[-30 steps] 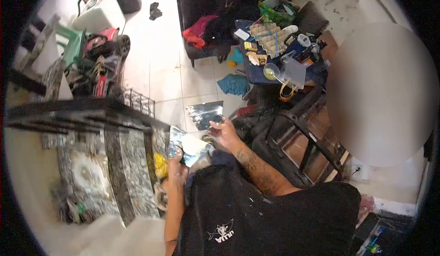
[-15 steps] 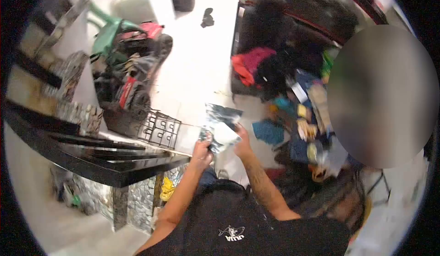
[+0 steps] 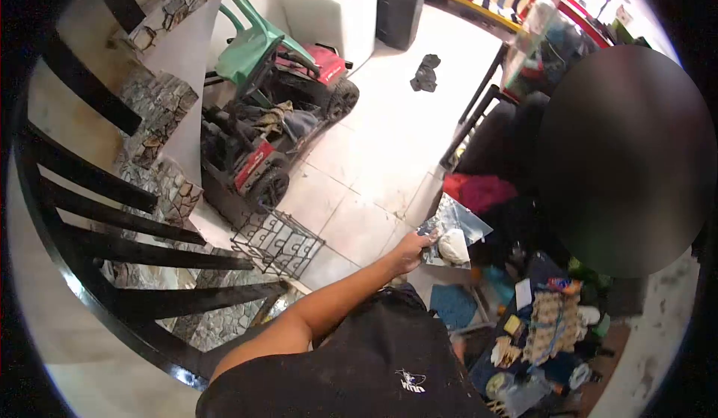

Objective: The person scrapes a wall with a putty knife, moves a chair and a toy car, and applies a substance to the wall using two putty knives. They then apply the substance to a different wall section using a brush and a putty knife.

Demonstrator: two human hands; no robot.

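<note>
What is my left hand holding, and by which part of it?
Your left hand holds a shiny flat sheet with a whitish lump on it, gripped at the edge toward the picture's left side.

Black shirt (image 3: 336, 377): small white lettering (image 3: 413, 389) on the chest, inverted to the viewer, apparently "ULUA", though too small for certainty, adjoining a white line-drawn emblem (image 3: 410, 377). Red panel (image 3: 253, 166) of the toy vehicle (image 3: 273, 126): pale marking, illegible. Bright packet (image 3: 563, 286) among the clutter: multicoloured print, likewise illegible. No numbers can be read.
</note>
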